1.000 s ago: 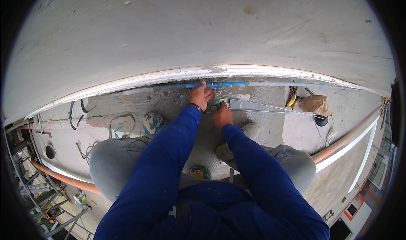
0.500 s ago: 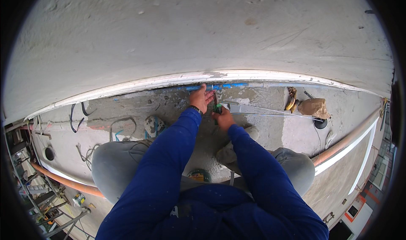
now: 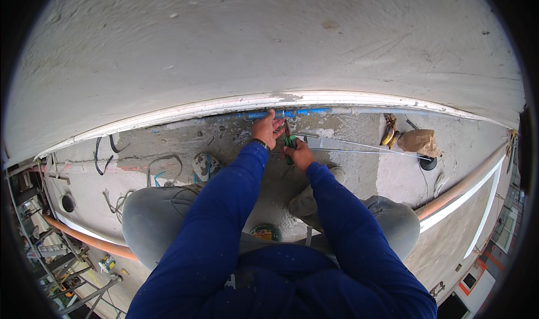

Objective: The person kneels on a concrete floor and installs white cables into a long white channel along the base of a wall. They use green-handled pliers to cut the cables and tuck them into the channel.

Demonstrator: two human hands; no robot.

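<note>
A blue pipe (image 3: 306,112) runs along the foot of the wall, its surface scuffed with grey. My left hand (image 3: 264,130) is at the pipe, thumb up against it and fingers stretched toward the right, palm partly showing. I cannot see anything held in those fingers. In my right hand (image 3: 303,155), closed round the handles, are green-handled pliers (image 3: 289,139). Their jaws point up toward the pipe, beside my left fingertips. Whether the jaws touch anything is too small to tell.
Thin rods (image 3: 365,150) lie to the right, reaching a black round piece (image 3: 428,163). Near them are a brown paper bag (image 3: 420,142) and a yellow-handled tool (image 3: 388,133). Dark cable loops (image 3: 101,156) lie left. An orange pipe (image 3: 90,239) runs along the floor's edge; a tub (image 3: 265,232) stands between my legs.
The pliers have turned slightly, and their jaws are a little higher, nearer my left fingers. My right hand has shifted slightly up and right; my left hand stays at the pipe.
</note>
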